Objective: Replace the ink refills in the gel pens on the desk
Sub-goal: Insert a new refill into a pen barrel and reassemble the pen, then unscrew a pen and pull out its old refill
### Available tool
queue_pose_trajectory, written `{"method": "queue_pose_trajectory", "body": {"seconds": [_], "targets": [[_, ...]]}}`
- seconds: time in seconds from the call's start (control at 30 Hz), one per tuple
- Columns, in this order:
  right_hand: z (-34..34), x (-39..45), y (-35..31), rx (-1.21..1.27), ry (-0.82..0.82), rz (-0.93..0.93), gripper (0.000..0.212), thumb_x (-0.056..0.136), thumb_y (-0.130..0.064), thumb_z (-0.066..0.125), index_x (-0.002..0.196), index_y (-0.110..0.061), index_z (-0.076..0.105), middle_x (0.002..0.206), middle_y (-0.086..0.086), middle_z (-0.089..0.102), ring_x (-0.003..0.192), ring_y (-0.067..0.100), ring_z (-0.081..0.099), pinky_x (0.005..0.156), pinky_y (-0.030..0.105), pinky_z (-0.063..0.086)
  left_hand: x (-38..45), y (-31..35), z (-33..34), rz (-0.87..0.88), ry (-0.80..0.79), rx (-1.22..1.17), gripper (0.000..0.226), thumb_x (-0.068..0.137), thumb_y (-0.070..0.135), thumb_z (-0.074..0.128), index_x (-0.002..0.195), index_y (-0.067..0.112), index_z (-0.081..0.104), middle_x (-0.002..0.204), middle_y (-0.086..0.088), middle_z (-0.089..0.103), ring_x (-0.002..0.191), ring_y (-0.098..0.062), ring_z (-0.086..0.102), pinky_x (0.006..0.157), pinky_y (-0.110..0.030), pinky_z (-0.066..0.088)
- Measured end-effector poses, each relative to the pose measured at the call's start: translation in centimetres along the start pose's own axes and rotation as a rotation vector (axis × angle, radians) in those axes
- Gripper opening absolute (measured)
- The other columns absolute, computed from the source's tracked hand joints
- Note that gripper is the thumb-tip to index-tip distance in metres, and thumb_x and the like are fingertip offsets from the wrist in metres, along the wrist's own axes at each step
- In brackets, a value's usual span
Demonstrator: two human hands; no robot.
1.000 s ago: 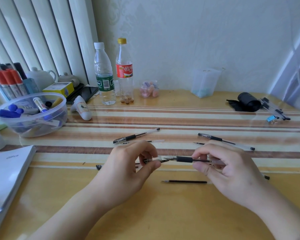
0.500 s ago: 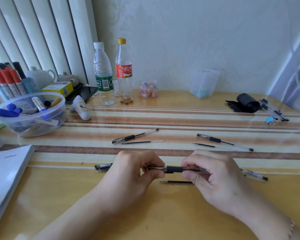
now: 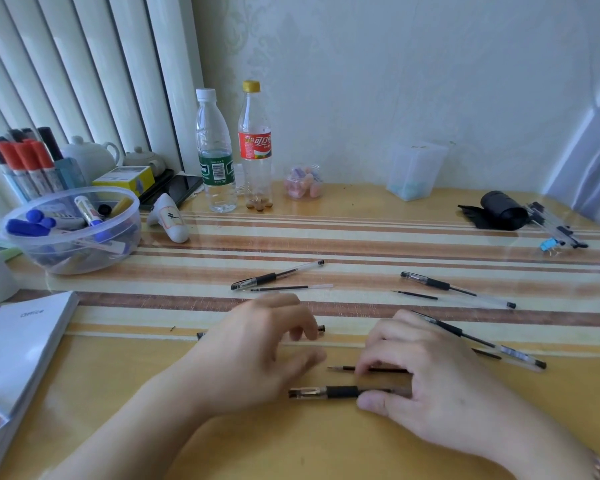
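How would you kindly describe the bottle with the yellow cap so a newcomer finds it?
Start at the striped wooden desk and look to its back edge by the wall. Two clear plastic bottles stand there; the yellow-capped bottle is the right one, with a red label, unlike its white-capped, green-labelled neighbour.

head cam, just one | looks forward and down over the desk (image 3: 326,445) toward the wall | close above both hands
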State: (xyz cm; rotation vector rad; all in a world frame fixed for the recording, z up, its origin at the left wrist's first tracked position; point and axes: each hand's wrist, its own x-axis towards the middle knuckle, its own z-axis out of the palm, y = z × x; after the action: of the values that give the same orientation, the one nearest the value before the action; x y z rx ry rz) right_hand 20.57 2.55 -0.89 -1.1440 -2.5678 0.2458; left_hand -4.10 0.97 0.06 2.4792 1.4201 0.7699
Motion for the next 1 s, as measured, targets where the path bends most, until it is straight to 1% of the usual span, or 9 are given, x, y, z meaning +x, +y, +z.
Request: {"method": "queue_pose_trajectory", "body": {"seconds": [0.1, 0.17, 0.37, 0.47, 0.57, 0.67, 0.8, 0.9, 1.0], "targets": [[0.0, -0.1, 0.7, 0.036, -0.026, 0.050, 0.047, 0.066, -0.081, 0.050, 0.103, -0.053, 0.051, 0.103, -0.032, 0.047, 0.104, -0.005, 0.045, 0.078, 0.019, 0.043, 0.3, -1.2, -0.3, -0.118, 0.117, 0.059, 0.008, 0.086, 0.033, 0.062, 0.093, 0.030, 0.064, 0.086, 0.019, 0.054, 0.081, 0.003, 0.049, 0.063, -0.016, 0.043], [-0.1, -0.2, 0.9, 0.046, -0.051, 0.067, 0.046, 0.067, -0.081, 0.049, 0.102, -0.051, 0.052, 0.105, -0.032, 0.048, 0.104, -0.008, 0.045, 0.082, 0.018, 0.042, 0.2, -1.9, -0.5, -0.175, 0.124, 0.084, 0.011, 0.085, 0.027, 0.063, 0.095, 0.030, 0.064, 0.089, 0.019, 0.054, 0.086, 0.003, 0.050, 0.068, -0.015, 0.043], [-0.4, -0.1, 0.7, 0.063, -0.131, 0.011, 0.032, 0.075, -0.068, 0.052, 0.096, -0.045, 0.057, 0.101, -0.029, 0.053, 0.095, -0.006, 0.048, 0.070, 0.016, 0.042, -0.2, -2.7, -1.0, -0.172, -0.035, 0.142, 0.019, 0.081, 0.036, 0.061, 0.099, 0.040, 0.059, 0.097, 0.025, 0.053, 0.095, 0.003, 0.047, 0.081, -0.020, 0.043], [-0.5, -0.2, 0.7, 0.056, -0.151, -0.008, 0.031, 0.075, -0.069, 0.051, 0.098, -0.047, 0.055, 0.101, -0.028, 0.052, 0.095, -0.004, 0.049, 0.073, 0.019, 0.045, -0.3, -3.0, -1.2, -0.178, -0.112, 0.133, 0.024, 0.076, 0.038, 0.055, 0.100, 0.042, 0.055, 0.097, 0.026, 0.052, 0.096, 0.005, 0.045, 0.082, -0.021, 0.042], [-0.3, -0.3, 0.8, 0.074, -0.135, -0.006, 0.039, 0.073, -0.077, 0.048, 0.103, -0.053, 0.052, 0.102, -0.027, 0.052, 0.095, -0.002, 0.048, 0.070, 0.020, 0.046, -0.4, -3.7, -1.6, -0.206, -0.163, 0.125, 0.029, 0.071, 0.039, 0.053, 0.100, 0.045, 0.053, 0.095, 0.027, 0.052, 0.095, 0.008, 0.045, 0.078, -0.019, 0.043], [-0.3, -0.1, 0.9, 0.155, -0.019, 0.016, 0.040, 0.075, -0.079, 0.046, 0.105, -0.053, 0.054, 0.097, -0.023, 0.056, 0.088, 0.008, 0.051, 0.066, 0.019, 0.044, -0.6, -4.4, -2.4, -0.257, -0.203, 0.098, 0.028, 0.069, 0.040, 0.056, 0.097, 0.045, 0.053, 0.092, 0.027, 0.054, 0.089, 0.010, 0.049, 0.070, -0.015, 0.042], [-1.2, 0.2, 0.5, 0.424, 0.266, 0.083, 0.019, 0.083, -0.050, 0.060, 0.093, -0.037, 0.070, 0.084, -0.009, 0.067, 0.077, 0.016, 0.059, 0.062, 0.026, 0.048, -0.8, -4.7, -2.7, -0.278, -0.229, 0.101, 0.023, 0.073, 0.040, 0.061, 0.093, 0.047, 0.052, 0.090, 0.028, 0.053, 0.086, 0.010, 0.051, 0.065, -0.012, 0.040], [-2.4, 0.4, -0.4, 0.424, 0.426, 0.046, 0.009, 0.084, -0.034, 0.065, 0.087, -0.030, 0.072, 0.079, -0.008, 0.070, 0.071, 0.015, 0.062, 0.060, 0.034, 0.047, -0.6, -4.6, -1.9, -0.293, -0.219, 0.081, 0.022, 0.082, 0.029, 0.064, 0.093, 0.045, 0.054, 0.091, 0.025, 0.053, 0.082, 0.005, 0.052, 0.064, -0.012, 0.038], [-4.2, 0.4, -1.8, 0.421, 0.472, 0.006, 0.009, 0.087, -0.039, 0.065, 0.087, -0.032, 0.071, 0.078, -0.008, 0.069, 0.070, 0.015, 0.061, 0.057, 0.031, 0.048, -0.5, -4.8, -1.4, -0.293, -0.200, 0.065, 0.020, 0.085, 0.023, 0.061, 0.096, 0.040, 0.058, 0.093, 0.022, 0.051, 0.081, 0.004, 0.050, 0.064, -0.010, 0.036]]}}
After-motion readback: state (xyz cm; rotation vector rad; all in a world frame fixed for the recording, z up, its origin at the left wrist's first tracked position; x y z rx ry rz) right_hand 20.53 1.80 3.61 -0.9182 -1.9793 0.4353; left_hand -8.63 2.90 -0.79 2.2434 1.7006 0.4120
